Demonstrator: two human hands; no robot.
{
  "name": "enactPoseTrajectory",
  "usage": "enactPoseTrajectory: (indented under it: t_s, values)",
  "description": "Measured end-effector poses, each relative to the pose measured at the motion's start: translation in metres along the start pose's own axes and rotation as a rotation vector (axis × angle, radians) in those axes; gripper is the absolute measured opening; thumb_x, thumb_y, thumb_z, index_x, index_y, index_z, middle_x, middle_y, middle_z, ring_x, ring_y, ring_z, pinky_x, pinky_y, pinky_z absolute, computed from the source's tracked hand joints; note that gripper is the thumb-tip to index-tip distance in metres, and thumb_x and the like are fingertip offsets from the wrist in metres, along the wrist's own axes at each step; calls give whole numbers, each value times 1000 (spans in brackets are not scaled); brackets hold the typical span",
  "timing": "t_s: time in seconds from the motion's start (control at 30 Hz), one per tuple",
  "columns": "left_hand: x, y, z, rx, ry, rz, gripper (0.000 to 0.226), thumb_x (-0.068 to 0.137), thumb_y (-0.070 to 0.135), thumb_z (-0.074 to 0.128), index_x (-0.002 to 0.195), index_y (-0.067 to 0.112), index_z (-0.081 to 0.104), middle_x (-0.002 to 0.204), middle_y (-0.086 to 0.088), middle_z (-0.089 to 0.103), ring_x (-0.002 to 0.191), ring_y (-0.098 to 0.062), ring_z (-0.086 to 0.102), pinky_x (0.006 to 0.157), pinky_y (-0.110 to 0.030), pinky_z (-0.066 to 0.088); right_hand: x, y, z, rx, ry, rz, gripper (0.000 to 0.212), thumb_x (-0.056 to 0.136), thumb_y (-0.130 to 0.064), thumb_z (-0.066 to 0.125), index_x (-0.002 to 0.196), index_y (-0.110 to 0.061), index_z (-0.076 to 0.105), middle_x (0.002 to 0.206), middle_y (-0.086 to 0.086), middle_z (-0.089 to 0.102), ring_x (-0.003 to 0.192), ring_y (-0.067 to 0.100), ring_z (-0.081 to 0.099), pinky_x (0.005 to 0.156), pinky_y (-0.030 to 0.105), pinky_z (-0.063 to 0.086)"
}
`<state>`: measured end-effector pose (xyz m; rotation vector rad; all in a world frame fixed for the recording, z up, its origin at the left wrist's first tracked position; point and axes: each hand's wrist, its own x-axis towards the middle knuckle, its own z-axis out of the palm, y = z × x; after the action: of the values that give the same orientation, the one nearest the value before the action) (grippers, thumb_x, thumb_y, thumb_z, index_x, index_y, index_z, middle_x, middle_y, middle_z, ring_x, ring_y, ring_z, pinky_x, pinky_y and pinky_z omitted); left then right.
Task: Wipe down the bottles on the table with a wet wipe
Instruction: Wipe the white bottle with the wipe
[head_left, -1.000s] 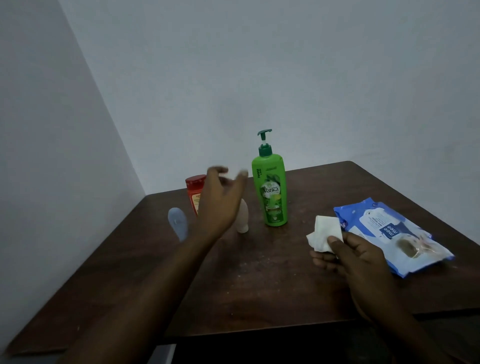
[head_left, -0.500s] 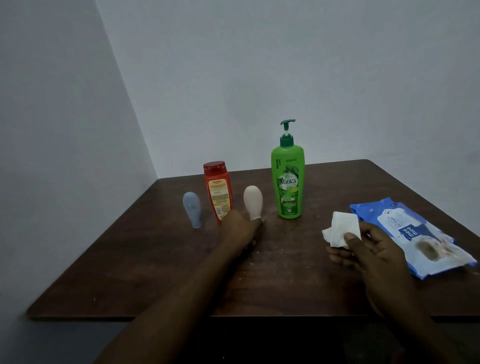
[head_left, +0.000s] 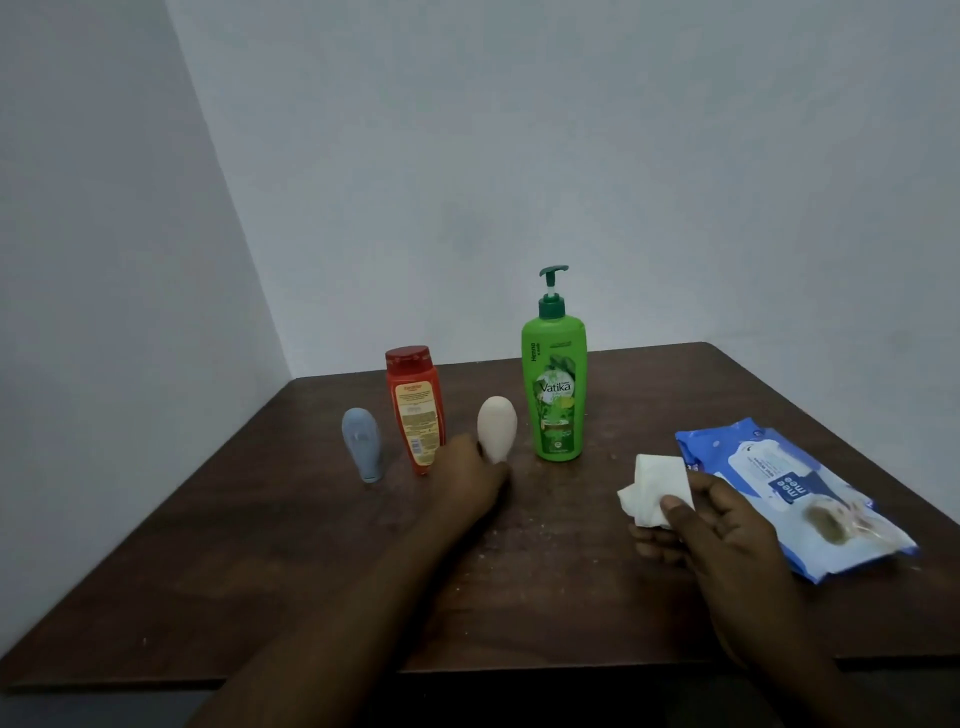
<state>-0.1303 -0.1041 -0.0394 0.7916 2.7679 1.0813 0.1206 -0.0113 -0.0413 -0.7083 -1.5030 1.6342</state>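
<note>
A dark wooden tabletop sits in the corner between two pale walls. Four bottles stand in a loose row toward its far left corner. Leftmost is a small blue-grey bottle, rounded end up and apart from the rest. Just right of it stands a red bottle with a yellowish label facing the camera. Next comes a small beige bottle, also rounded end up. Near it is a tall green pump bottle marked "Vatika", upright, with its dark green spout pointing right.

The left hand reaches in from the near edge with its back to the camera. It lies at the foot of the beige bottle, between that bottle and the red one. It seems to touch the beige bottle's base, but the fingers are hidden behind the hand, so I cannot tell whether they grasp it or lie loose.

Right of the tabletop's middle, the right hand holds a folded white wet wipe, thumb pressed on top and fingers curled beneath. Just beside that hand, toward the right edge, a blue and white pack of wipes lies flat, with a brownish patch on its near half.
</note>
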Motion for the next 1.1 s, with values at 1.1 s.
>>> enactPoseTrajectory:
  t_s: [1.1]
  values:
    - [-5, 22, 10, -699, -136, 374, 43, 97, 22, 71, 132, 35, 50, 122, 11, 67, 111, -8, 67, 83, -17, 57, 145, 14, 105, 74, 305, -110, 19, 101, -20, 43, 91, -16, 60, 94, 14, 71, 79, 26, 66, 69, 43, 57]
